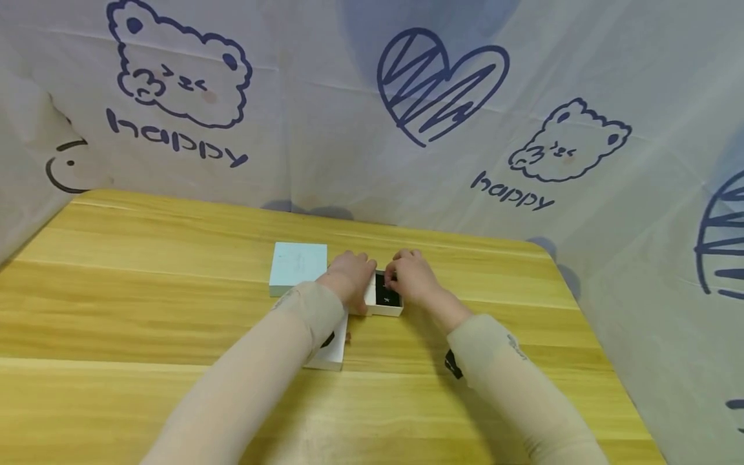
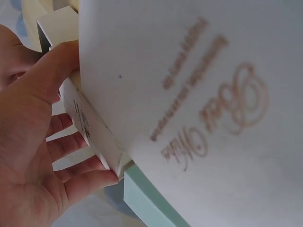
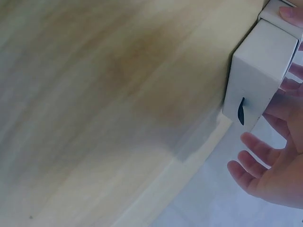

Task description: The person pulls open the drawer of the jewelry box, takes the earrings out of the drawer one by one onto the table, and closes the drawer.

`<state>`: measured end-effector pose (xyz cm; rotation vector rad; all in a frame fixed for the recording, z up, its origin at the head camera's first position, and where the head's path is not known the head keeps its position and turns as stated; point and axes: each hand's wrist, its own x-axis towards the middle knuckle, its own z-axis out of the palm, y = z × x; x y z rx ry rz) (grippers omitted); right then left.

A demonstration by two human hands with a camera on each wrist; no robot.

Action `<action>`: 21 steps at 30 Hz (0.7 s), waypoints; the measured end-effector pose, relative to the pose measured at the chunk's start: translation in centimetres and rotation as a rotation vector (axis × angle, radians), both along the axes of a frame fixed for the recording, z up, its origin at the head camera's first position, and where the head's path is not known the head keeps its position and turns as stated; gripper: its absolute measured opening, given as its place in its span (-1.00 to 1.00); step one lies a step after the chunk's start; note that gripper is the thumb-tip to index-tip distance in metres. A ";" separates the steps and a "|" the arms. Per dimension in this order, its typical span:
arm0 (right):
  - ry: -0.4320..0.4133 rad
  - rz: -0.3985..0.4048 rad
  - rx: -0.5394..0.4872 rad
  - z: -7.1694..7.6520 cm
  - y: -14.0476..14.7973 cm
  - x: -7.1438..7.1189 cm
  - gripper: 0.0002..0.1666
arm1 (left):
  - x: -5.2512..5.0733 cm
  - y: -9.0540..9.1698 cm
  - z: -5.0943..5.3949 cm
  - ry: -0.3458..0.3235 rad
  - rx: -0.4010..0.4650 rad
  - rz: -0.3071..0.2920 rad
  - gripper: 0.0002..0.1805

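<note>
My left hand (image 1: 349,278) grips the small white box (image 2: 94,127), with the thumb on one side and fingers on the other. The box's drawer (image 1: 385,310) is pulled out to the right and holds a black insert (image 1: 388,298) with a small shiny piece on it. My right hand (image 1: 411,278) is bent over the drawer, thumb and forefinger at the insert; whether they pinch anything is hidden. In the right wrist view, the other fingers of the right hand (image 3: 279,165) are loosely bent beside the drawer front (image 3: 244,106), which has a dark slot.
A pale teal box (image 1: 298,263) stands left of the left hand. Under the left forearm lies a white box (image 1: 334,355) with something black on it. A small black object (image 1: 452,364) lies by the right sleeve. The wooden table (image 1: 145,278) ends at a printed curtain.
</note>
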<state>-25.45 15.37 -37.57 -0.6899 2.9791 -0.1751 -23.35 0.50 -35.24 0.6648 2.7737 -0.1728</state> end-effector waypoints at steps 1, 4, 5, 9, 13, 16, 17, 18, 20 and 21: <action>-0.002 0.010 0.006 0.1 0.0 -0.1 -0.84 | 0.0 0.0 0.0 0.003 -0.002 -0.002 -0.09; -0.020 0.037 0.023 0.3 -0.1 -0.3 -0.81 | -0.1 -0.1 0.1 0.010 -0.006 -0.003 -0.09; -0.029 0.045 0.029 0.4 -0.1 -0.4 -0.80 | -0.1 -0.1 0.1 0.012 -0.006 -0.002 -0.09; -0.075 0.071 0.048 0.7 0.0 -0.6 -0.78 | -0.1 0.0 0.2 0.016 -0.003 -0.003 -0.09; -0.127 0.073 0.053 0.9 0.0 -0.8 -0.79 | 0.1 0.0 0.2 0.014 0.002 0.002 -0.08; -0.154 0.072 0.055 1.0 0.0 -0.9 -0.80 | 0.1 0.0 0.2 0.019 -0.007 0.008 -0.08; -0.159 0.076 0.056 1.0 0.1 -1.0 -0.80 | 0.1 0.0 0.2 0.023 -0.008 0.011 -0.08; -0.166 0.076 0.052 1.1 0.1 -1.0 -0.80 | 0.2 0.0 0.2 0.024 -0.009 0.013 -0.08; -0.179 0.080 0.043 1.1 0.1 -1.1 -0.80 | 0.2 -0.1 0.2 0.026 -0.013 0.014 -0.07; -0.186 0.081 0.036 1.2 0.2 -1.1 -0.80 | 0.2 -0.1 0.2 0.026 -0.012 0.014 -0.07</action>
